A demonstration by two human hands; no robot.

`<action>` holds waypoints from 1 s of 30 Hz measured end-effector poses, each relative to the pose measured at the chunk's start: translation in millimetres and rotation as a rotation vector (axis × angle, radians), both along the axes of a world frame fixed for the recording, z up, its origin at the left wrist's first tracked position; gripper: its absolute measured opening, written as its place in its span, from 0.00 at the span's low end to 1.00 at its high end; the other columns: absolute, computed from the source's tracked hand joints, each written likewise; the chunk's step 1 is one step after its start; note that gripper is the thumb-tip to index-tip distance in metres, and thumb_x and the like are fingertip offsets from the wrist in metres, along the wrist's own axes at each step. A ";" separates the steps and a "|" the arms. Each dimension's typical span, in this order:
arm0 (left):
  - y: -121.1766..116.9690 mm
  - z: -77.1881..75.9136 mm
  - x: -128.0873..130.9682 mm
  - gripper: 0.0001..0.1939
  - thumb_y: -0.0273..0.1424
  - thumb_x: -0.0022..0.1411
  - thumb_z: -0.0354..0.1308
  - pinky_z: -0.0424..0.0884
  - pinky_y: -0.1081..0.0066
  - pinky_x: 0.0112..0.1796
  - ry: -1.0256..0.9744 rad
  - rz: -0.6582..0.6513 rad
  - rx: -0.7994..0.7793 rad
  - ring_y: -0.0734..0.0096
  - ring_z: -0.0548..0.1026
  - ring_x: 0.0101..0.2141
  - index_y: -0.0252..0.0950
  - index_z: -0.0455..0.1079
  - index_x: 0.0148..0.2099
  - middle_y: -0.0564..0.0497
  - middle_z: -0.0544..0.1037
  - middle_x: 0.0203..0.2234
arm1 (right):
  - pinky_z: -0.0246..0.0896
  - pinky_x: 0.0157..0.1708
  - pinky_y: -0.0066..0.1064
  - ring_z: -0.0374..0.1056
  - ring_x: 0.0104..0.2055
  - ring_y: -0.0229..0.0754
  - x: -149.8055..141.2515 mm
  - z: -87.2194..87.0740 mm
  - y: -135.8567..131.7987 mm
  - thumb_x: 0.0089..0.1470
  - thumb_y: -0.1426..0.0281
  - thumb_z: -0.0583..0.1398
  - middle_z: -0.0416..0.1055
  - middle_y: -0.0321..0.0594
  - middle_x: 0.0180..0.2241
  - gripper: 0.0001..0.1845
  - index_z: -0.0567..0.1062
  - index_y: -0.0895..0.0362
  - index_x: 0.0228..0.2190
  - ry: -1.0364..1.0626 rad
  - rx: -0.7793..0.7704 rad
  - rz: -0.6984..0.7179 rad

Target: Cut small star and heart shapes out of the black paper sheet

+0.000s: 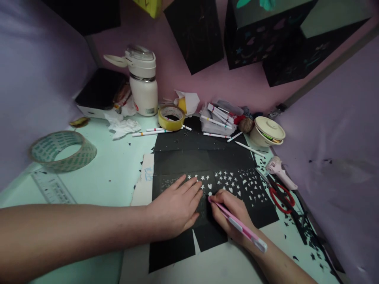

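Observation:
A sheet of black paper (183, 159) with rows of cut-out stars, hearts and other small shapes lies on a pale board (137, 232). My left hand (177, 205) rests flat on the sheet, fingers stretched out and slightly apart, covering part of the cut-outs. Just to its right, my right hand (232, 211) grips a pink craft knife (237, 223) like a pen. The knife's front end is down at the paper beside a small round hole; its blade is too small to make out. A narrow slit opens at the sheet's near edge.
Red-handled scissors (282, 199) and a pink glue gun (281, 172) lie on the right among black scraps. At the back stand a white bottle (144, 92), a yellow tape roll (171, 117), markers (217, 135) and a lidded bowl (268, 132). Wide tape (63, 152) and a ruler (53, 187) sit left.

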State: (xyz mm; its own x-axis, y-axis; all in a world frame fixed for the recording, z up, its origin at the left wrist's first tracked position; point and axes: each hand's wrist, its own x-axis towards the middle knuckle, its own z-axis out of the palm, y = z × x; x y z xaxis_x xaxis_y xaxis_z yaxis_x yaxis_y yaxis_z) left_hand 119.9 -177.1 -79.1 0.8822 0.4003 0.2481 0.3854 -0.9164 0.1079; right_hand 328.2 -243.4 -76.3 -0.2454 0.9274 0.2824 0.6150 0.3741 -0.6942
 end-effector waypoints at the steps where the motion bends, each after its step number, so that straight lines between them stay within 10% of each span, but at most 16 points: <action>1: 0.1 -0.2 -0.2 0.23 0.39 0.66 0.46 0.53 0.55 0.59 0.002 0.000 0.001 0.54 0.63 0.58 0.29 0.67 0.56 0.40 0.68 0.57 | 0.62 0.32 0.29 0.66 0.30 0.38 -0.1 0.2 0.0 0.57 0.78 0.56 0.68 0.38 0.30 0.06 0.68 0.55 0.35 0.006 0.001 -0.001; 30: 1.2 0.6 -1.1 0.23 0.39 0.67 0.46 0.54 0.54 0.59 -0.008 -0.014 -0.006 0.53 0.63 0.58 0.29 0.67 0.56 0.39 0.68 0.57 | 0.62 0.29 0.27 0.66 0.28 0.37 -0.1 6.1 -1.4 0.57 0.74 0.58 0.70 0.37 0.29 0.03 0.71 0.55 0.34 0.155 -0.081 -0.111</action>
State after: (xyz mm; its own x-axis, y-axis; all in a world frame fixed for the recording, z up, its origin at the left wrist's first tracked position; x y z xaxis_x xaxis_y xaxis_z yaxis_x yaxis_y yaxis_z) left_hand 118.8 -175.8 -78.5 0.8857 0.3893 0.2531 0.3716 -0.9211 0.1163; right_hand 328.1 -244.9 -70.2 -0.0998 0.9676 0.2319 0.5327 0.2488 -0.8089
